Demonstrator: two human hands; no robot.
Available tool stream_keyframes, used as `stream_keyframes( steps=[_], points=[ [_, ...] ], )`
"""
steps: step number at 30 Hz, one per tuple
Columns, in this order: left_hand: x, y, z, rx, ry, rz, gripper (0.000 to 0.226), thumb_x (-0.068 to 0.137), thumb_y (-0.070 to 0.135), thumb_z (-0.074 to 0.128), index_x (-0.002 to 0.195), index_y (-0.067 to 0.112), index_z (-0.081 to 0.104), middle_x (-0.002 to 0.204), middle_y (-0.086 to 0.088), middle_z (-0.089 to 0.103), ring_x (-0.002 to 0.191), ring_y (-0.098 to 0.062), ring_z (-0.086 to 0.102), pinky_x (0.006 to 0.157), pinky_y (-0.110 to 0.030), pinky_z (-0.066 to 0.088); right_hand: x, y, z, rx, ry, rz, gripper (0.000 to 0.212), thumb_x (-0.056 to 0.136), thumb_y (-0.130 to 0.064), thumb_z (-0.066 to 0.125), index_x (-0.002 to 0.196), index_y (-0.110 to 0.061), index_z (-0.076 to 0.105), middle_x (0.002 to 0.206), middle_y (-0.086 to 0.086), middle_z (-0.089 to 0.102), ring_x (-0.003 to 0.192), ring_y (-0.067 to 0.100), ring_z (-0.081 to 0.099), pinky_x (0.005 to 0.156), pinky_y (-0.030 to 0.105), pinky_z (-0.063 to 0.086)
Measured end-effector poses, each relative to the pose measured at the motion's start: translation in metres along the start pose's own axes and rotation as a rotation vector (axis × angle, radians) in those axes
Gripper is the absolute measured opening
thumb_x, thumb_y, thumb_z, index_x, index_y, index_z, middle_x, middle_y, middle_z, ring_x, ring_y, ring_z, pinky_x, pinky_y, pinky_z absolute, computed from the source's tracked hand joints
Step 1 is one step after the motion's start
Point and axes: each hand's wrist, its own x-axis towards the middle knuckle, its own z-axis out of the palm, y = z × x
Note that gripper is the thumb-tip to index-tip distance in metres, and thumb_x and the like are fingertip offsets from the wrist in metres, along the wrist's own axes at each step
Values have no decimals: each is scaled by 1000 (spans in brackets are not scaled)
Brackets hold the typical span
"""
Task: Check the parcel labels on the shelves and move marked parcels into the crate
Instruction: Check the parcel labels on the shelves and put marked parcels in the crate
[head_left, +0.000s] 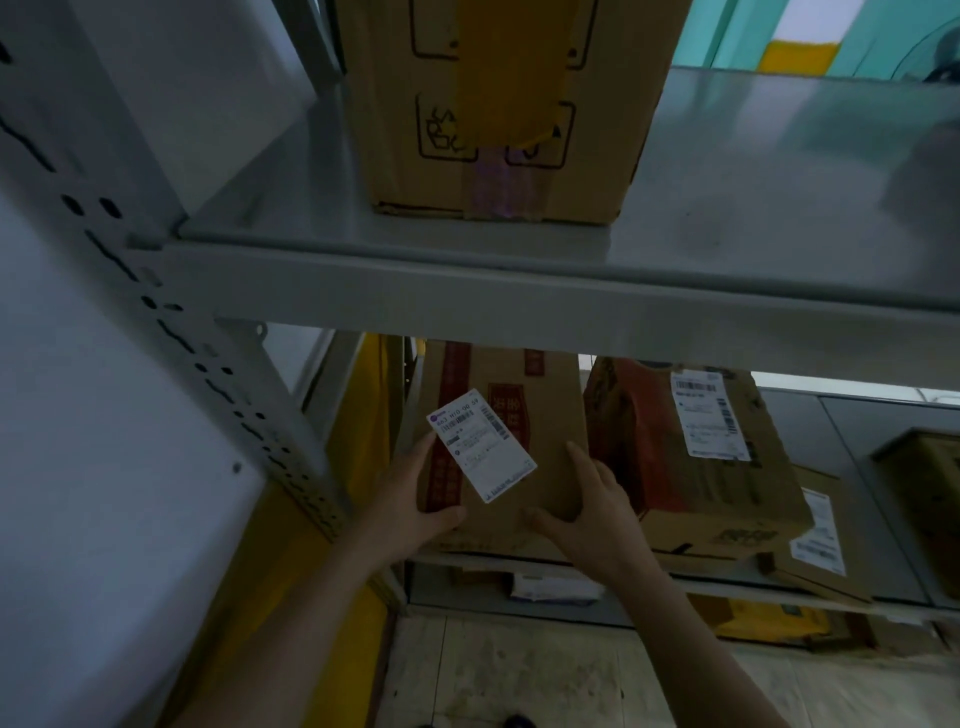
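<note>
A brown cardboard parcel (540, 467) with dark red printed strips stands on the middle shelf, a white barcode label (480, 451) stuck askew on its front. My left hand (410, 501) grips the parcel's left edge and lower front. My right hand (592, 512) holds its right side, thumb across the front. Right beside it stands a second parcel (717, 483) with a red-printed side and its own white label (709, 413). No crate is in view.
A grey metal shelf board (571, 296) crosses above my hands, with a taped cardboard box (498, 109) on it. A perforated upright post (171, 322) runs down the left. More parcels sit on the right and on the lowest shelf (550, 587). Tiled floor lies below.
</note>
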Motion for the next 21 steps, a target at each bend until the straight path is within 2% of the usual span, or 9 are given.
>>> stream_keyframes(
  steps=[5,8,10,12,15,18,21],
  points=[
    [26,-13,8,36,29,-33,98,82,36,78,153,41,12,151,15,31,139,-10,29,113,-38,30,25,5,12,5,-37,45,99,80,-56,71,155,-34,10,155,-2,26,137,22,34,110,46,42],
    [37,-20,15,50,64,-56,92,83,29,78,153,37,19,149,9,32,137,-14,33,108,-36,33,38,9,18,-1,-62,73,99,81,-53,72,156,-32,10,154,-1,27,136,23,35,110,46,42],
    [43,-27,21,50,81,-69,88,83,25,78,152,35,24,147,7,34,133,-10,34,106,-34,34,45,11,23,-8,-76,94,99,81,-51,72,156,-33,9,153,0,28,136,23,35,110,46,41],
    [50,-35,26,62,80,-88,86,82,24,78,150,36,27,145,7,36,130,-7,36,105,-34,36,52,13,28,-10,-90,108,99,82,-49,73,156,-32,9,151,0,29,136,23,35,110,45,41],
    [57,-46,29,86,83,-126,85,81,25,79,148,39,28,145,7,36,135,-15,38,109,-40,39,58,15,36,-7,-104,124,98,82,-46,73,156,-32,10,150,0,30,136,22,35,111,45,39],
    [64,-60,29,107,69,-153,88,80,30,79,147,46,22,155,7,26,144,-19,29,112,-52,37,61,17,46,17,-115,143,98,83,-43,74,156,-32,10,151,1,29,136,22,35,111,45,39],
    [67,-66,32,120,59,-152,87,83,29,76,148,47,21,160,6,18,148,-21,22,114,-55,34,61,19,53,21,-109,140,97,84,-43,73,156,-31,9,152,1,28,136,22,35,111,44,39]
  ],
)
